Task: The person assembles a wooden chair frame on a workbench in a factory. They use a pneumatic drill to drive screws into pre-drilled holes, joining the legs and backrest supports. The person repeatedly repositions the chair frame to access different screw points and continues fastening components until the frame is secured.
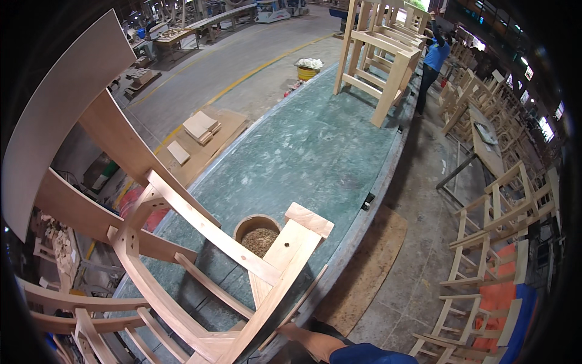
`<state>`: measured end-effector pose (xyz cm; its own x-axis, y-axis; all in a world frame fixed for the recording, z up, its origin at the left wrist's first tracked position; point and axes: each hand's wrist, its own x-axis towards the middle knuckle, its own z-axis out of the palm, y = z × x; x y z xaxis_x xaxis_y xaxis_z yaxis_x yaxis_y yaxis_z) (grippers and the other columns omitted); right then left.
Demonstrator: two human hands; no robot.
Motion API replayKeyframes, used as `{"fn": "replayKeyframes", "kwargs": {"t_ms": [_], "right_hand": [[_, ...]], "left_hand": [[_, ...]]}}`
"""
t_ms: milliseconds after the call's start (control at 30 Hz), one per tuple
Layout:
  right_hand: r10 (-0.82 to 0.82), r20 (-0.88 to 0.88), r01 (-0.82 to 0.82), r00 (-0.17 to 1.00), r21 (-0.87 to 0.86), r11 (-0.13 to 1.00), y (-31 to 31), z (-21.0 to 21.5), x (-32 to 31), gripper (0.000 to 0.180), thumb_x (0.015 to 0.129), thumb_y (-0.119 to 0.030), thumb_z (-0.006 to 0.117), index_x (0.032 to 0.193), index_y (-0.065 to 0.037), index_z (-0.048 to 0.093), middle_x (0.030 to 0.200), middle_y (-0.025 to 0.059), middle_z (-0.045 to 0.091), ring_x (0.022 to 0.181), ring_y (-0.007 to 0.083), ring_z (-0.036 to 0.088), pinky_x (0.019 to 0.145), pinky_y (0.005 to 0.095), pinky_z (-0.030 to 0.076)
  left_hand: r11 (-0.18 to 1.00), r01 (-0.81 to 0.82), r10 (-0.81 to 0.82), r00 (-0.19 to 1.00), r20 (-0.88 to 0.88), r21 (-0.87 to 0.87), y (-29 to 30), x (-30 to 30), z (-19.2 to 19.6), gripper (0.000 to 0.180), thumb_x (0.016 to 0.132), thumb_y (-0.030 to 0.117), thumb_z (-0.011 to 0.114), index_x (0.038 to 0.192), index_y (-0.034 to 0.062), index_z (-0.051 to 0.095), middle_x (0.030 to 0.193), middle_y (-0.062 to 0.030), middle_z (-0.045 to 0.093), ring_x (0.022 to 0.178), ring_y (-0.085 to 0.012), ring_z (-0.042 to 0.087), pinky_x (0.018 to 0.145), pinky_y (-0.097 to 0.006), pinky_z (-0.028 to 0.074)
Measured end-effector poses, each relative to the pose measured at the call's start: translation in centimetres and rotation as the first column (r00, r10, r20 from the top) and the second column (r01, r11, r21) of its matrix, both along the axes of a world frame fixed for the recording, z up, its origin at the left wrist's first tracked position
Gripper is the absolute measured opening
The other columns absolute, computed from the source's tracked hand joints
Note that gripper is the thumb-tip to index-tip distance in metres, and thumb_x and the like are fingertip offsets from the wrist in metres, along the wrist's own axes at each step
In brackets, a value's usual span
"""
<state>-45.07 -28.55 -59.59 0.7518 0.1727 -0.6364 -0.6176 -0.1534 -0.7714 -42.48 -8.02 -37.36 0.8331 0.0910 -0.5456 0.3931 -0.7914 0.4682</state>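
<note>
An unfinished wooden chair frame (227, 246) lies on the green-topped table (285, 142), with curved rails and a wide block at one corner. My right hand (292, 333) reaches in from the lower edge, at the table's near edge beside the frame. A thin wooden strip (308, 292) runs along that edge, close to the hand. The fingers are too hidden to show whether they grip it. Behind the frame stands a round tub (257, 233) holding brown grainy material. My left hand is out of view.
Upright chair frames (379, 64) stand at the table's far end, near a person in blue (435, 54). Large curved panels (66, 115) rise at left. More chair frames (479, 261) line the right side. Wooden boards (201, 126) lie beyond the table, near a yellow bucket (307, 71).
</note>
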Motion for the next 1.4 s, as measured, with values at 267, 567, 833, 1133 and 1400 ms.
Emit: {"fn": "replayKeyframes", "kwargs": {"t_ms": [267,567,833,1133,1400], "right_hand": [[0.085,-0.028,-0.086,0.996,-0.038,0.996,0.4,-0.2,0.5,0.051,0.084,-0.031,0.072,0.126,-0.003,0.061,0.12,0.0137,0.065,0.108,0.0266,0.063,0.086,0.0362,0.051],[0.131,0.422,-0.115,0.897,-0.065,0.991,0.4,-3.0,-0.4,0.068,0.088,-0.048,0.064,0.141,-0.007,0.047,0.143,0.0192,0.042,0.131,0.0338,0.04,0.107,0.0436,0.032],[-0.367,-0.307,0.419,0.878,0.123,0.9,3.8,-5.7,0.2,0.048,0.09,-0.027,0.07,0.131,-0.004,0.058,0.127,0.0108,0.062,0.116,0.026,0.059,0.091,0.0464,0.047],[-0.215,-0.319,0.284,0.923,0.186,0.941,3.7,-4.0,-0.5,0.035,0.088,-0.023,0.069,0.117,-0.005,0.059,0.114,0.0106,0.063,0.104,0.0244,0.059,0.083,0.0433,0.047],[-0.064,-0.154,0.102,0.986,0.256,0.961,2.1,-2.5,-0.7,0.02,0.087,-0.019,0.066,0.102,-0.006,0.061,0.098,0.0105,0.064,0.089,0.0228,0.06,0.074,0.0406,0.047]], "left_hand": [[1.0,-0.026,0.026,1.0,0.012,0.008,0.5,-0.5,-0.2,0.043,0.095,0.013,0.054,0.134,-0.0041,0.053,0.13,-0.0204,0.06,0.12,-0.03,0.056,0.101,-0.036,0.044],[0.997,-0.079,0.079,0.997,0.022,-0.003,4.9,-6.4,1.2,0.043,0.093,0.013,0.055,0.133,-0.0044,0.054,0.129,-0.0212,0.06,0.121,-0.0311,0.056,0.101,-0.036,0.044],[0.982,-0.067,0.103,0.972,0.209,-0.175,6.4,-8.8,3.4,0.044,0.097,0.018,0.061,0.136,-0.0004,0.051,0.097,-0.009,0.064,0.077,-0.0128,0.06,0.068,-0.029,0.05],[0.96,-0.243,0.261,0.956,0.136,-0.14,6.9,-11.3,3.5,0.04,0.086,0.008,0.068,0.124,0.0011,0.062,0.096,-0.0094,0.063,0.078,-0.0171,0.052,0.072,-0.03,0.045],[0.98,-0.111,0.14,0.975,0.174,-0.167,6.8,-11.1,3.5,0.047,0.094,0.019,0.064,0.135,-0.0003,0.053,0.121,-0.0138,0.059,0.095,-0.0169,0.06,0.08,-0.03,0.049]]}}
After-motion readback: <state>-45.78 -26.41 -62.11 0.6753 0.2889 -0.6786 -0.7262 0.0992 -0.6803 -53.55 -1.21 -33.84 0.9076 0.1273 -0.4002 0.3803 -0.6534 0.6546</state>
